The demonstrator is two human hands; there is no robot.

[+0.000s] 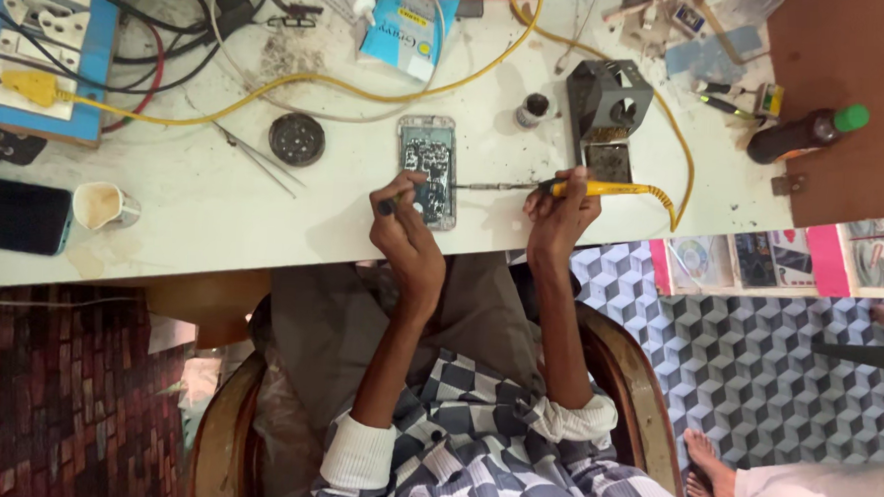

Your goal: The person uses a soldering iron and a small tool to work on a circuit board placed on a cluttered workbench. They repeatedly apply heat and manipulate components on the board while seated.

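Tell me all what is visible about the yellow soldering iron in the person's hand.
The soldering iron has a yellow handle, a thin dark metal shaft and a yellow cord trailing off over the white table. It lies nearly level, gripped at the handle by the right hand. Its tip points at the opened phone, about at its edge; contact is unclear.

An opened phone (427,170) lies flat on the white bench, yellow-handled soldering iron (564,188) touching it.

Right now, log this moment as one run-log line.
left hand: holds small dark tool on opened phone | right hand: grips yellow soldering iron, tip toward phone | surface: white workbench
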